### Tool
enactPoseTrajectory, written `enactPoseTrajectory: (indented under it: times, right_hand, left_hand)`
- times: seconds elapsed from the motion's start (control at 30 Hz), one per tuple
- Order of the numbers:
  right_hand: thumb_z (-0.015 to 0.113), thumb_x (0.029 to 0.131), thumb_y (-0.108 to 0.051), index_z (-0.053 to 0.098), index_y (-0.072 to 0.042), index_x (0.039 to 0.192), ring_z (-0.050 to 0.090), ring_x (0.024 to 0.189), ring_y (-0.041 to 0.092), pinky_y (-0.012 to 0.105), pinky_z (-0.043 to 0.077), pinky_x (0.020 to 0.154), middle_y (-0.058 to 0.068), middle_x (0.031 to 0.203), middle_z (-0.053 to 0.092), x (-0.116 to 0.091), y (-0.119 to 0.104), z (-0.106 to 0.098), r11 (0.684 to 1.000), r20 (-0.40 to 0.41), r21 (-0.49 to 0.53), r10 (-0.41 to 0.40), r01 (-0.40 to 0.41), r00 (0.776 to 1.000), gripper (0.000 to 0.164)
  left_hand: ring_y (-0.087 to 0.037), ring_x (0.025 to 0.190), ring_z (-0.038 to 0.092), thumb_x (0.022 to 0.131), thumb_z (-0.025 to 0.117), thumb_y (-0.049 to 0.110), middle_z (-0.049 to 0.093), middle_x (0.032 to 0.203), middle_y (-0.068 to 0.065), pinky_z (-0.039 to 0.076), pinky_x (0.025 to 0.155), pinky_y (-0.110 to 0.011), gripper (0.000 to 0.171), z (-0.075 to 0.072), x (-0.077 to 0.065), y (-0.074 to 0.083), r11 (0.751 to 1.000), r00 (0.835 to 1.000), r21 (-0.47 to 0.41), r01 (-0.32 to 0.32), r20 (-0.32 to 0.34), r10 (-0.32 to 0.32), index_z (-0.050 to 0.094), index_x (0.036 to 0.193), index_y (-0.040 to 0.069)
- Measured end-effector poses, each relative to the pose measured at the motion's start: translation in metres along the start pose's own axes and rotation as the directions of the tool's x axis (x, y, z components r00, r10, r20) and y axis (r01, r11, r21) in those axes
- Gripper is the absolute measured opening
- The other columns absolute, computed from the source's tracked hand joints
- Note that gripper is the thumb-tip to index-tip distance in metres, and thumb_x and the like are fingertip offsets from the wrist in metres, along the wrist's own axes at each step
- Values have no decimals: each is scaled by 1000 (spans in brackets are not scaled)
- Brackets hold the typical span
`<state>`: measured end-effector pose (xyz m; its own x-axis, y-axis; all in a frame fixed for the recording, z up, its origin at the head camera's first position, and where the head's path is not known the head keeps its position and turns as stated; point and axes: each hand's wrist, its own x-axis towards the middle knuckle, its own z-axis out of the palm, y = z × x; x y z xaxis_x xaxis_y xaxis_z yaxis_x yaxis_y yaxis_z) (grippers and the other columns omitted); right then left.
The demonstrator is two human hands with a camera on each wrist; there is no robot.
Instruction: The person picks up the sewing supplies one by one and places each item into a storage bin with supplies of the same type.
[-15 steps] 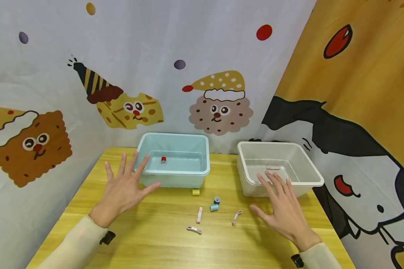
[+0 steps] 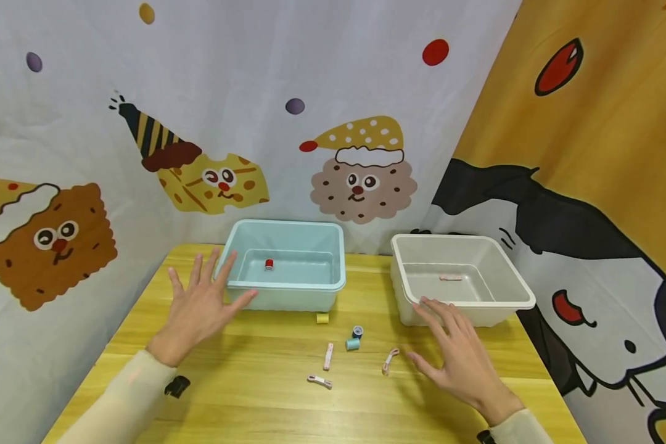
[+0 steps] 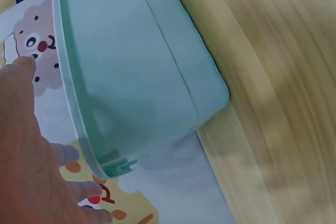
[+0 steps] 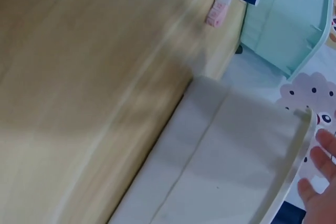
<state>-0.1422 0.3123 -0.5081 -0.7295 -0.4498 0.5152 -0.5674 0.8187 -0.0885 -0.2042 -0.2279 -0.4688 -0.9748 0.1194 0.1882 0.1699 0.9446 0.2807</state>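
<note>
While the left hand and right hand spread wide, holding nothing, sorting seems unfinished, and the spools and pink strips on the desk probably need a fine pinch.

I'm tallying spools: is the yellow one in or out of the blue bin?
Out: the yellow spool is on the table, before the bin.
</note>
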Motion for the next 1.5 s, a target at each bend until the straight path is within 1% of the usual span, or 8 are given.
enactPoseTrajectory:
  times: [0.07,0.23,0.4,0.53,0.67,0.83,1.23,1.5]
  right_hand:
    - [83,100,-61,57,-19,174,57,156,40,62,44,126,14,177,56,-1,-1,2,999,-2,18,-26,26,1000,89]
    - [76,105,-63,63,-18,168,63,149,39,55,47,120,16,172,61,-1,-2,8,994,-36,45,-94,95,995,79]
    - [83,101,-59,61,-19,170,65,149,37,57,55,118,15,169,63,-2,-4,13,991,-9,52,-121,122,993,82]
    - [95,92,-48,59,-21,172,63,151,34,58,56,121,10,171,61,-5,-5,17,991,46,53,-125,123,991,91]
    - [99,90,-44,60,-20,170,65,150,31,55,61,118,7,173,59,-6,-6,23,990,90,62,-135,130,987,93]
    - [101,90,-44,61,-21,170,71,143,31,57,67,110,9,168,63,-6,-7,31,985,105,77,-162,154,981,93]
    - [97,93,-57,66,-21,166,73,140,27,53,68,110,11,162,68,-9,-8,43,994,216,80,-92,77,972,87]
    - [98,93,-56,68,-20,164,74,138,24,50,68,111,7,157,70,-8,-9,48,994,261,88,-87,66,961,85]
  left_hand:
    - [-66,178,12,110,53,85,18,194,-29,-5,127,-101,105,1,3,-2,1000,1000,-5,10,3,-10,21,189,23]
    - [-67,177,13,110,49,87,17,194,-30,-5,127,-101,107,1,8,-6,999,999,-14,36,20,-36,20,189,22]
    - [-68,176,13,110,47,87,17,194,-30,-7,126,-101,107,3,13,-10,998,998,-37,51,28,-50,21,189,19]
    - [-68,177,11,111,46,87,15,195,-29,-9,126,-101,108,8,16,-11,997,998,-51,53,40,-51,19,189,18]
    - [-67,177,9,111,44,87,13,196,-27,-9,126,-101,108,11,17,-10,997,997,-62,56,55,-52,17,189,16]
    - [-67,177,9,112,43,87,12,196,-26,-10,126,-100,110,12,19,-10,996,996,-60,66,60,-62,15,189,14]
    - [-65,178,8,112,44,86,15,196,-25,-10,128,-99,115,10,25,-9,996,996,-62,64,71,-60,14,188,6]
    - [-64,179,6,112,44,86,12,196,-25,-12,127,-99,116,10,25,-9,995,995,-71,66,84,-60,13,187,4]
